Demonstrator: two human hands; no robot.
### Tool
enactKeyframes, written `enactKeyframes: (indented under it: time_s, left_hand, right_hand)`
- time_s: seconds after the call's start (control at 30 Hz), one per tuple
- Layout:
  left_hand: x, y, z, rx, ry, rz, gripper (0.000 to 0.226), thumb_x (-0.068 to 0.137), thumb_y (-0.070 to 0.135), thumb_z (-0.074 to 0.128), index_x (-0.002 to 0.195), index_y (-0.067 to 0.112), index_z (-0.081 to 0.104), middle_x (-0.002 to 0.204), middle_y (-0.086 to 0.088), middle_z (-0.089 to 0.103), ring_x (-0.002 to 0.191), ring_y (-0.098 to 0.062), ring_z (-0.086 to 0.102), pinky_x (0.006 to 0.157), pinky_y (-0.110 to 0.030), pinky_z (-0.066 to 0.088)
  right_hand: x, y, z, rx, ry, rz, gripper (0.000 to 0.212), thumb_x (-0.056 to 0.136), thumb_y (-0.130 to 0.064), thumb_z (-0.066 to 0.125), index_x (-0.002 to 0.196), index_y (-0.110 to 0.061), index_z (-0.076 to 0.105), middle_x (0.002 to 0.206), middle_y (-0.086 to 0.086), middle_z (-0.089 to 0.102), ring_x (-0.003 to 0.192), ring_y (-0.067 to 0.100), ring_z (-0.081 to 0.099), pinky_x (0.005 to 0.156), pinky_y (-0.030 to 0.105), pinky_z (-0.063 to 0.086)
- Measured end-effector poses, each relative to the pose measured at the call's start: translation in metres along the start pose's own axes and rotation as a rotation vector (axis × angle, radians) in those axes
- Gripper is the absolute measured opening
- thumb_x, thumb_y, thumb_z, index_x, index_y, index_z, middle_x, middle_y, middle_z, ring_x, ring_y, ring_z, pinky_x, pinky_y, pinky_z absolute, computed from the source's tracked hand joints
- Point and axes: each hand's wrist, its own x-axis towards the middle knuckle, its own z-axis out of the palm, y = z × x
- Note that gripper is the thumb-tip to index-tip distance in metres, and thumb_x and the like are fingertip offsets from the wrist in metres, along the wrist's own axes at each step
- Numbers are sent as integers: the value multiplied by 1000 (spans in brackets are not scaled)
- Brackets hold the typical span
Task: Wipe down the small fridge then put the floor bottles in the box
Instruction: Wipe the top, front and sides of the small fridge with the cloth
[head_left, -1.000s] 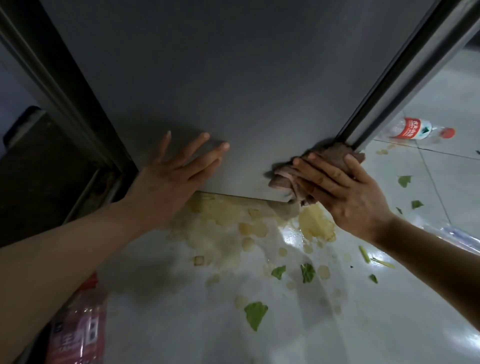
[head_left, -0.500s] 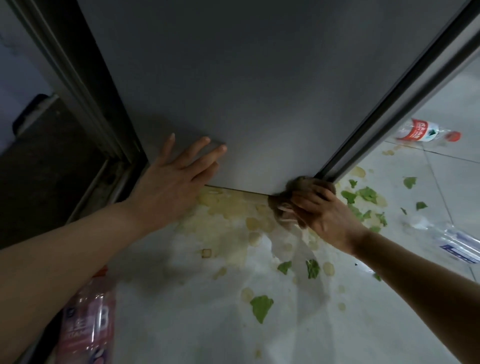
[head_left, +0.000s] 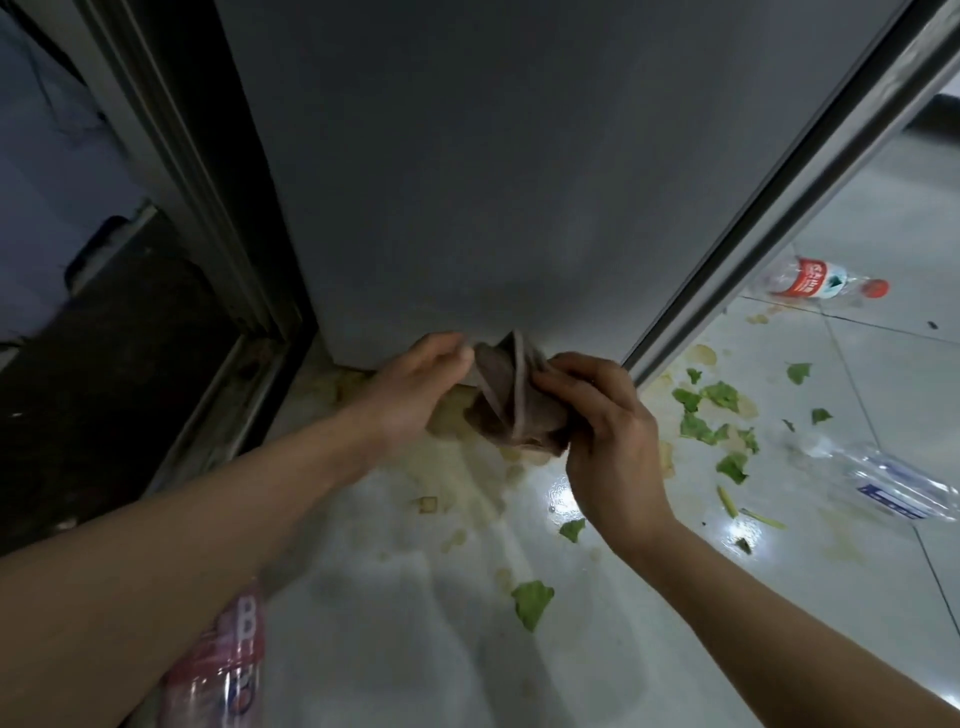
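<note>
With the left hand (head_left: 415, 384) and right hand (head_left: 608, 431) both pinching the crumpled brown cloth (head_left: 511, 400) between them, just below the grey metal fridge (head_left: 493, 182), refold to expose a clean face before wiping.

A single head-worn wide-angle view looks forward and steeply down from close range; the grey fridge (head_left: 493, 171) side fills the frame from ten to one o'clock; the tiled floor (head_left: 415, 649) spreads from three to seven o'clock; both forearms enter from the bottom corners.
</note>
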Motion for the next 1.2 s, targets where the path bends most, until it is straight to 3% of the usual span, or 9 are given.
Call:
enactKeyframes:
  time_s: [0.13,0.23,0.33,0.47,0.57,0.67,0.77,0.97,1.2]
  left_hand:
    - [-10,-2,-13,-414,-174,-211,34,86,37,53,114,17,60,111,-4,66,99,-18,62,90,-34,48]
    - [-19,-17,-25,-347,-136,-314,31,86,9,59,117,10,59,111,-14,66,98,-29,63,85,-46,52]
    - [-27,-32,-34,-306,-66,-349,33,85,-2,58,116,9,60,112,-17,66,104,-34,63,85,-51,53]
    - [-28,-43,-41,-291,21,-356,35,82,-15,52,110,4,62,112,-21,65,107,-37,61,97,-53,46]
    - [-25,-48,-46,-347,71,-360,34,84,-16,47,106,4,61,110,-19,66,105,-33,62,94,-47,49]
    - [-22,-54,-49,-502,51,-355,32,86,-15,42,107,0,61,105,-20,66,95,-31,63,87,-43,51]
    - [-18,-62,-53,-552,99,-389,27,86,-11,47,103,2,62,103,-20,67,92,-31,65,83,-44,53]
    - [3,-75,-81,292,300,-247,31,78,6,68,108,7,61,112,-14,64,103,-31,60,90,-44,51]
    - [29,-69,-121,297,419,-88,54,79,3,66,128,13,47,128,-8,53,110,-22,56,89,-25,43]
  right_hand:
    - [-2,-28,15,26,-188,-17,44,85,-9,36,114,0,67,118,20,59,109,32,56,95,17,41]
    - [-8,-37,27,150,-501,81,60,75,10,45,132,-6,54,135,13,44,126,22,41,105,12,31]
    - [-12,-42,38,277,-672,234,59,79,6,53,135,-13,51,141,-1,35,129,6,32,103,3,24]
    - [-6,-47,51,548,-533,581,28,89,-11,59,112,-26,59,125,-9,47,110,10,49,78,12,40]
    - [-1,-43,63,530,-537,777,30,89,-24,64,117,-20,53,122,-4,51,101,3,52,66,8,46]
    - [1,-45,79,678,-611,969,29,89,-25,65,113,-10,58,111,8,64,98,22,65,85,33,55]
    - [2,-51,101,814,-520,1117,23,88,-12,66,107,-3,59,98,17,69,89,34,69,82,46,57]
    - [11,-38,147,471,-292,1169,29,76,-9,74,97,-8,55,92,11,64,85,31,66,74,48,58]
    - [44,-32,208,523,-308,1258,19,71,-9,81,82,-6,66,76,10,68,71,28,68,73,44,59]
